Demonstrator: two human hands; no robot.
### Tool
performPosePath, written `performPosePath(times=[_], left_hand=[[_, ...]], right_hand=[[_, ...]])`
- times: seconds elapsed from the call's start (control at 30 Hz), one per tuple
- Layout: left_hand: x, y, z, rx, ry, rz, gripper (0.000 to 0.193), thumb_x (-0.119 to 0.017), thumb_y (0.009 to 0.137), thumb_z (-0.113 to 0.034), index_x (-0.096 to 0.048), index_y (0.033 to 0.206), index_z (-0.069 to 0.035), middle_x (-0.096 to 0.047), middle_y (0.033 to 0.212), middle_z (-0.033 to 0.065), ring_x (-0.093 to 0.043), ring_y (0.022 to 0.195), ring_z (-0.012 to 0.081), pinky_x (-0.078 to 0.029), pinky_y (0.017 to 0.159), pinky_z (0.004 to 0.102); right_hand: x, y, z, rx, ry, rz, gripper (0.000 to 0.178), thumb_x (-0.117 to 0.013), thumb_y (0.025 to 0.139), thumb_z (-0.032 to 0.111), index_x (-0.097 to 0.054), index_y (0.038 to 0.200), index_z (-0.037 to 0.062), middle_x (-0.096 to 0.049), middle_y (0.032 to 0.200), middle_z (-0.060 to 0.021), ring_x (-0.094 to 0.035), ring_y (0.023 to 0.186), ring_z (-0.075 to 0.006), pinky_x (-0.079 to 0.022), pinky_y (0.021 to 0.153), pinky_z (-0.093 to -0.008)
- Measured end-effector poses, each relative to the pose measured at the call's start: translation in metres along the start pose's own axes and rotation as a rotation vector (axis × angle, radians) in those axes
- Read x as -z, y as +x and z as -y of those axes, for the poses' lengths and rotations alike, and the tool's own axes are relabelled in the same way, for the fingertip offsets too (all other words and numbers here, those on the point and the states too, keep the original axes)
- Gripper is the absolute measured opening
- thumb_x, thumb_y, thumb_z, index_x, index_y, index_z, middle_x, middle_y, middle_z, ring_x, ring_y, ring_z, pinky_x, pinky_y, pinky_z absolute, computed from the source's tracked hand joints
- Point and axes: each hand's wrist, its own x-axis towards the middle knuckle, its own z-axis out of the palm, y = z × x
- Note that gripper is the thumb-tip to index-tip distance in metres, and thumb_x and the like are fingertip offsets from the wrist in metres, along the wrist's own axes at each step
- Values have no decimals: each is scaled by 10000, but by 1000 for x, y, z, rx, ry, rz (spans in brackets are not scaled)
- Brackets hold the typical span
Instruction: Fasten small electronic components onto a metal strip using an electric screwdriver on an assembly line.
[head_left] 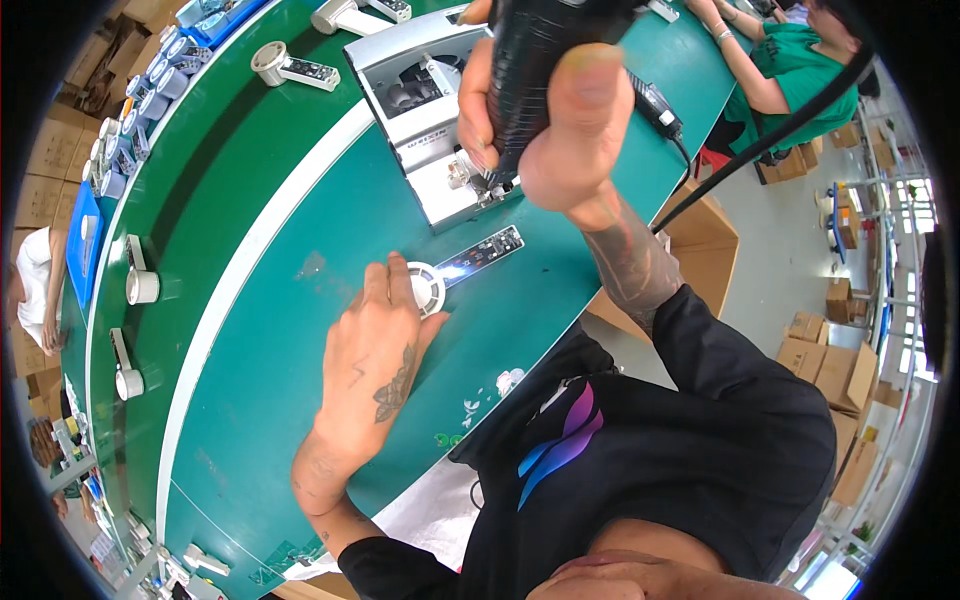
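A black electric screwdriver point(530, 75) is wrapped in the fingers of my right hand point(575, 135), with the thumb lying along its body. Its lower end reaches the front of a white and grey screw feeder machine point(420, 140) on the bench; the tip is hard to make out. My left hand point(370, 335) grips the round white head point(428, 290) of a small device lying flat, fingers on one side and thumb on the other. A narrow circuit board point(485, 252) runs along that device's arm, with a bright bluish light near the head.
Similar white devices point(140, 285) lie on the green conveyor belt point(250, 170) beyond a white rail. Another black corded tool point(655, 105) rests right of the feeder. A black cable point(760, 150) crosses at right, above an open carton point(700, 240). A co-worker in green point(800, 70) sits far right.
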Motion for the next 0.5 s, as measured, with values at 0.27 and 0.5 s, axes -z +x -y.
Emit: performPosePath(times=[0.27, 0.5], left_hand=[[1, 0, 2, 5, 11, 1, 584, -755, 853, -240, -538, 1264, 114, -606, 1019, 232, -664, 783, 388, -544, 649, 439], [-2, -4, 4, -6, 28, 2, 595, -748, 860, -230, -521, 1275, 131, -599, 1024, 220, -686, 798, 356, -563, 638, 410]], right_hand=[[2, -19, -11, -39, -116, 100, 891, -452, 920, 734, -446, 1225, -103, -565, 610, -88, -494, 443, -110, -404, 426, -253], [-7, -32, 7, -143, 396, 19, 986, -290, 821, 903, -376, 1295, 43, -476, 589, -59, -441, 392, -131, -402, 393, -275]])
